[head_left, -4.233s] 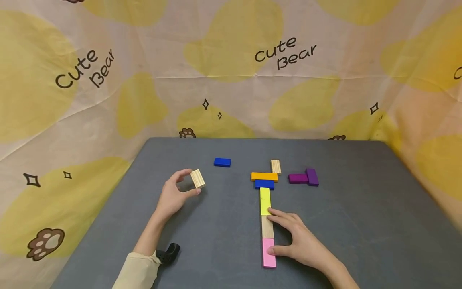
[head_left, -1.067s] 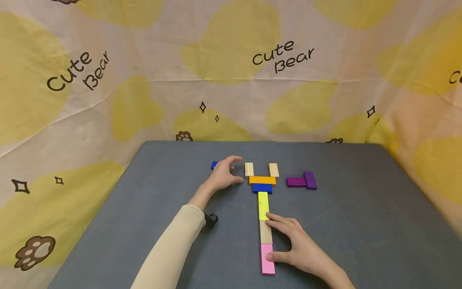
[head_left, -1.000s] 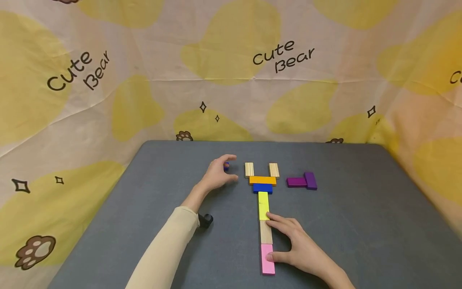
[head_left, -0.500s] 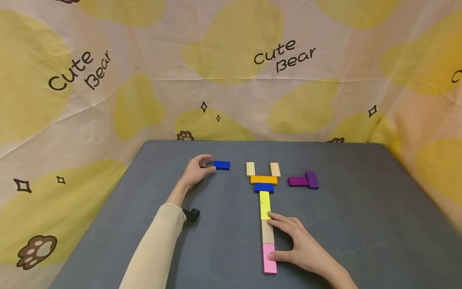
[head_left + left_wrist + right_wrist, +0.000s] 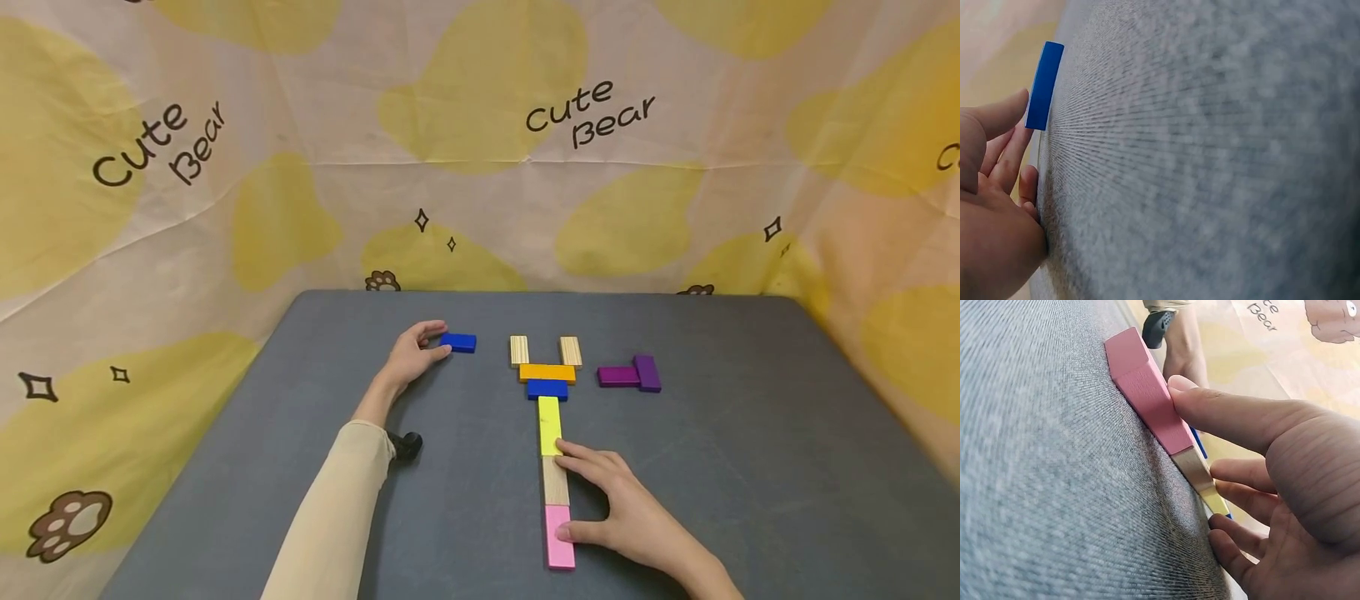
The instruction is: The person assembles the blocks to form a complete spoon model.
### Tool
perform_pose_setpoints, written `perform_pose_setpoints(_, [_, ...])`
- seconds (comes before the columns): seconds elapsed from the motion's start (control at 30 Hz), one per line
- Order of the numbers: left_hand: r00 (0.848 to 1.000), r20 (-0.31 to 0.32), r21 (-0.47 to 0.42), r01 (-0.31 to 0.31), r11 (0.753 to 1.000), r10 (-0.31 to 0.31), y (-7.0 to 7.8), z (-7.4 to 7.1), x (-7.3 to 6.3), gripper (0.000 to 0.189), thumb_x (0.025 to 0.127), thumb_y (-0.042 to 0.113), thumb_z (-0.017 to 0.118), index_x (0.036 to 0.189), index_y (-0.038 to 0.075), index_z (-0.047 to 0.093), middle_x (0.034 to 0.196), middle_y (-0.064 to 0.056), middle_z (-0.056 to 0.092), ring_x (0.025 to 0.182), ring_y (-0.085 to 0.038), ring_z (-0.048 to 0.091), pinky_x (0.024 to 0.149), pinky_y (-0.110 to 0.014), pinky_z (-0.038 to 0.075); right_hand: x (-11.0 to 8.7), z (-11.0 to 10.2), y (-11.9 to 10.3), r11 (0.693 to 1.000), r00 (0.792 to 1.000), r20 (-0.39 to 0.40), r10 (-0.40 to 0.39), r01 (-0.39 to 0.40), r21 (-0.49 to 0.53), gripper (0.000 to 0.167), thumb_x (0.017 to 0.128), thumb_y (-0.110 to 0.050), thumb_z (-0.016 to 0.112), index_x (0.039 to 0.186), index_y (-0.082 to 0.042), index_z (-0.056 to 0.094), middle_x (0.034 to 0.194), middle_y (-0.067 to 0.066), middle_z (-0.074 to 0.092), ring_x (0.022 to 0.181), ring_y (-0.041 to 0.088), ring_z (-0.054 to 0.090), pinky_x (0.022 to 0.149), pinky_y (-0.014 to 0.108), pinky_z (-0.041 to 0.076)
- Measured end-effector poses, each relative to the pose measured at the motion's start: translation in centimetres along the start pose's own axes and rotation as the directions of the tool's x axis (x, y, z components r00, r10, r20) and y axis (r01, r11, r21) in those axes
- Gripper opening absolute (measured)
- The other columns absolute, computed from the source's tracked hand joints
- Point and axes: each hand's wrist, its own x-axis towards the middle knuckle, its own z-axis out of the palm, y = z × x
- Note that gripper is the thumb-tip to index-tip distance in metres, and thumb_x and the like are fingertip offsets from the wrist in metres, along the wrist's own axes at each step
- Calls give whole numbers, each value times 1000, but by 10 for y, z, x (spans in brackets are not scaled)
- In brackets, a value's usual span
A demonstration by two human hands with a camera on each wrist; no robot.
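Note:
At the far left of the table, my left hand (image 5: 408, 358) has its thumb and fingers around the left end of a loose blue block (image 5: 460, 343). In the left wrist view the thumb lies against that blue block (image 5: 1045, 87). My right hand (image 5: 628, 508) rests along a row of blocks, thumb on the pink block (image 5: 558, 537), fingertips by the joint of the plain wooden block (image 5: 556, 481) and the yellow block (image 5: 549, 425). Beyond them lie a second blue block (image 5: 547, 389) and an orange block (image 5: 547, 373) crosswise, with two upright-pointing ribbed wooden blocks (image 5: 519, 351) behind its ends.
Right of the row, two purple blocks (image 5: 618, 377) form a sideways T on the grey table (image 5: 750, 467). A yellow-patterned cloth (image 5: 480, 125) hangs behind and beside the table. A black wrist device (image 5: 406, 446) sits at the left cuff.
My left hand has set its ribbed wooden block at the orange block's left end, then moved left to the loose blue block and closed around its end. My right hand stays put.

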Motion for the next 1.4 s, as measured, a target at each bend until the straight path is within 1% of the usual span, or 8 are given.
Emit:
perform_pose_setpoints(0.1, [1000, 0, 52, 12, 999, -12, 2, 1, -1, 47, 96, 16, 67, 140, 11, 53, 138, -4, 56, 131, -26, 40, 112, -47, 15, 0, 0, 0, 1000, 1000, 1, -1, 1, 3, 80, 72, -56, 81, 141, -24, 55, 150, -16, 36, 126, 13, 33, 95, 48, 44])
perform_pose_setpoints(0.23, [999, -9, 131, 33, 991, -32, 8, 3, -2, 42, 98, 19, 63, 139, 13, 55, 138, -4, 56, 130, -29, 37, 107, -56, 4, 0, 0, 1, 1000, 1000, 2, 7, -7, 7, 80, 72, -55, 82, 141, -24, 55, 150, -16, 36, 126, 15, 34, 95, 49, 44])
perform_pose_setpoints(0.43, [998, -17, 140, 54, 989, -52, 10, 2, -2, 41, 97, 22, 65, 137, 14, 57, 138, -4, 56, 133, -32, 31, 107, -56, 4, 0, -1, 0, 1000, 1000, 6, 7, -7, 2, 80, 73, -56, 81, 142, -24, 55, 150, -16, 36, 126, 14, 33, 96, 49, 43])
perform_pose_setpoints(0.57, [999, -10, 135, 38, 990, -37, 10, 2, -1, 46, 94, 24, 70, 137, 13, 57, 139, -6, 55, 133, -33, 31, 107, -57, 3, 0, -1, 0, 1000, 1000, 2, 4, -4, -4, 80, 73, -56, 81, 142, -24, 54, 150, -16, 36, 126, 14, 33, 96, 49, 43])
perform_pose_setpoints(0.83, [998, -47, 149, 49, 988, -43, 5, 2, -1, 43, 88, 17, 76, 129, 13, 63, 131, -6, 60, 125, -28, 44, 107, -55, 9, 0, -1, 0, 1000, 1000, 10, 3, -3, -1, 81, 73, -57, 80, 142, -24, 54, 150, -16, 36, 125, 14, 34, 96, 50, 43])
perform_pose_setpoints(1.1, [997, -53, 138, 60, 989, -53, 4, 1, -3, 39, 86, 17, 79, 123, 12, 65, 125, -7, 63, 124, -27, 47, 110, -58, 5, 1, -1, 1, 1000, 1000, 20, 6, -6, -1, 81, 73, -58, 79, 142, -23, 54, 150, -15, 36, 126, 16, 34, 96, 51, 42])
perform_pose_setpoints(1.27, [997, -45, 126, 60, 990, -55, 5, 0, -4, 40, 86, 18, 79, 123, 12, 65, 125, -8, 62, 124, -27, 46, 110, -57, 9, 0, 0, 1, 1000, 1000, 10, -4, 4, 0, 81, 73, -57, 80, 142, -23, 55, 150, -15, 36, 126, 15, 34, 97, 50, 42])
perform_pose_setpoints(1.4, [997, -44, 103, 68, 992, -64, 5, 0, -5, 40, 86, 17, 79, 122, 11, 65, 125, -8, 62, 124, -28, 46, 109, -54, 19, 0, 0, 1, 1000, 1000, -1, -16, 16, 3, 80, 73, -56, 81, 141, -23, 55, 150, -16, 36, 126, 13, 33, 97, 50, 42])
